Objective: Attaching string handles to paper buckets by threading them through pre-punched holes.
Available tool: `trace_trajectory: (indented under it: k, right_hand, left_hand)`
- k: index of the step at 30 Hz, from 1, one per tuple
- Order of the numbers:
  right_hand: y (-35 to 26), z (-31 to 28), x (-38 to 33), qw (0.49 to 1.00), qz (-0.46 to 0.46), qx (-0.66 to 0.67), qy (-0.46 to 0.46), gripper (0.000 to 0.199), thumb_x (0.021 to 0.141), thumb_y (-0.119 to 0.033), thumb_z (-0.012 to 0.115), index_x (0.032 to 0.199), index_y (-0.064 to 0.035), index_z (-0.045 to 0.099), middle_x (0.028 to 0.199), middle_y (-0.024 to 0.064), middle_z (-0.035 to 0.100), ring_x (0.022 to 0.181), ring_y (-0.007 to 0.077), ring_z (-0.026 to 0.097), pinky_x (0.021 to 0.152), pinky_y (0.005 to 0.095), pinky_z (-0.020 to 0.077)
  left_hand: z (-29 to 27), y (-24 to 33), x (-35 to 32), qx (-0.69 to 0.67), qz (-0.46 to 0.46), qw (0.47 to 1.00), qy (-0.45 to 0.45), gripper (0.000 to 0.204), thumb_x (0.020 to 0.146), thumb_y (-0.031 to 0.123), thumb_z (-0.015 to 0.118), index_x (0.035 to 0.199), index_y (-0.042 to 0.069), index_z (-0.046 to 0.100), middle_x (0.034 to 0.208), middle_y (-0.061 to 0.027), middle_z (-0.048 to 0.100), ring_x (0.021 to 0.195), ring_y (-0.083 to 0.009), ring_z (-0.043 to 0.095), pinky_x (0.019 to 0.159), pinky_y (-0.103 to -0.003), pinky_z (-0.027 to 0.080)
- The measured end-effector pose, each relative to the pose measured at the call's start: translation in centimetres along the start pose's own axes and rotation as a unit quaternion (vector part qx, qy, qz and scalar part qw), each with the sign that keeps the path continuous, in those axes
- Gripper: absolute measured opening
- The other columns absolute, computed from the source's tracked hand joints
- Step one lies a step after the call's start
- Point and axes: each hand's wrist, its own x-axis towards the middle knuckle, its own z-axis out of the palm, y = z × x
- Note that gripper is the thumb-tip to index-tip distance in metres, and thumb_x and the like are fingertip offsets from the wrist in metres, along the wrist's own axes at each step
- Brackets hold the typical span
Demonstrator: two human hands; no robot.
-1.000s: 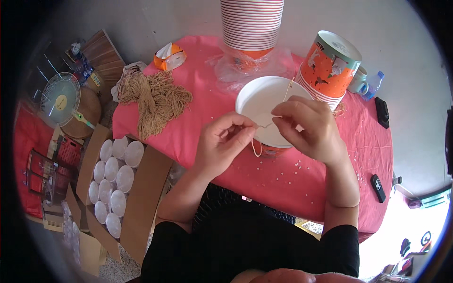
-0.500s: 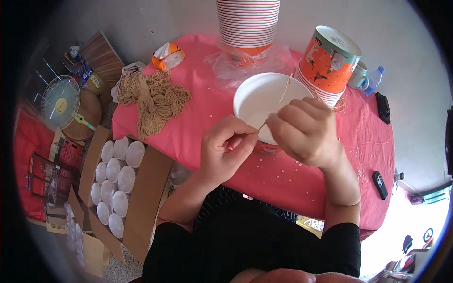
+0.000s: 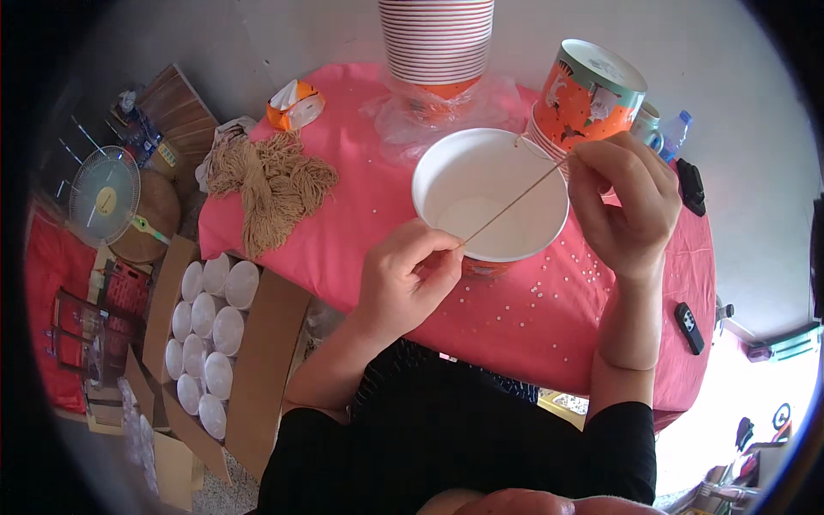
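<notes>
A thin tan cord (image 3: 518, 201) runs taut on a slant over the mouth of a white-lined paper bucket (image 3: 432, 206). My left hand (image 3: 409, 279) pinches its lower end at the bucket's near rim. Up at the right, my right hand (image 3: 631, 202) grips the other end between thumb and fingers, in front of the stacked orange buckets. A short piece of cord also curls at the bucket's far right rim; whether it joins the taut length I cannot tell.
Stacked buckets (image 3: 436, 43) stand in plastic at the back, beside an upturned orange bucket (image 3: 592, 94). A tan cord bundle (image 3: 275, 189) lies left. Small white dots litter the pink cloth (image 3: 506, 343). A carton (image 3: 262, 369) of clear cups, a remote (image 3: 689, 328) and a bottle (image 3: 675, 136) flank me.
My right hand has moved up and to the right, away from my left hand, drawing the cord out straight. The left hand keeps its pinch in nearly the same place.
</notes>
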Motion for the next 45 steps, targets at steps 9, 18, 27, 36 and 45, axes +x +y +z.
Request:
trace_trajectory:
  k: [9, 18, 27, 36, 45]
  right_hand:
    - [0.6, 0.0, -0.3, 0.992, 0.089, 0.084, -0.023, 0.014, 0.075, 0.005, 0.069, 0.083, -0.0029, 0.061, 0.072, 0.0057, 0.059, 0.056, 0.0157, 0.058, 0.049, 0.0271, 0.0454]
    - [2.1, -1.1, -1.1, 0.838, 0.216, 0.494, -0.078, 0.010, 0.078, 0.006, 0.054, 0.084, 0.0002, 0.060, 0.084, 0.0026, 0.062, 0.072, 0.0073, 0.052, 0.062, 0.0223, 0.0406]
    - [1.3, -1.0, -0.5, 0.871, 0.169, 0.367, -0.281, 0.034, 0.066, 0.002, 0.071, 0.100, -0.0001, 0.063, 0.080, 0.0035, 0.057, 0.070, 0.0127, 0.054, 0.060, 0.0259, 0.0427]
    - [0.9, -0.6, 0.3, 0.912, 0.145, 0.267, -0.275, 0.047, 0.067, 0.001, 0.077, 0.111, -0.0025, 0.062, 0.077, -0.0004, 0.052, 0.065, 0.0089, 0.051, 0.054, 0.0233, 0.0404]
    - [6.8, -2.7, 6.4, 0.945, 0.285, 0.146, -0.067, 0.028, 0.091, -0.026, 0.064, 0.103, -0.0006, 0.066, 0.077, 0.0044, 0.065, 0.069, 0.0087, 0.060, 0.059, 0.0232, 0.0457]
  left_hand:
    - [-1.7, -0.8, 0.5, 0.074, 0.045, 0.996, 0.005, 0.027, 0.085, 0.004, 0.067, 0.111, 0.004, 0.065, 0.114, -0.0120, 0.057, 0.063, -0.0098, 0.053, 0.054, -0.024, 0.044]
    - [-2.6, -3.8, 1.1, 0.001, 0.092, 0.996, -0.020, 0.016, 0.086, 0.005, 0.069, 0.099, 0.002, 0.060, 0.099, -0.0079, 0.060, 0.075, -0.0129, 0.060, 0.057, -0.023, 0.048]
    - [-2.5, -6.2, 0.9, -0.195, -0.142, 0.952, 0.187, 0.022, 0.100, 0.025, 0.057, 0.101, 0.003, 0.059, 0.072, 0.0013, 0.057, 0.057, -0.0057, 0.051, 0.050, -0.021, 0.042]
    - [-1.0, -9.4, 3.8, -0.402, -0.327, 0.845, 0.131, 0.030, 0.100, 0.036, 0.053, 0.106, 0.009, 0.062, 0.083, -0.0002, 0.063, 0.057, -0.0075, 0.053, 0.049, -0.022, 0.042]
    - [2.7, -15.0, 3.9, -0.302, -0.265, 0.913, 0.067, 0.013, 0.096, 0.011, 0.058, 0.106, 0.005, 0.061, 0.083, -0.0025, 0.061, 0.058, -0.0075, 0.055, 0.048, -0.021, 0.044]
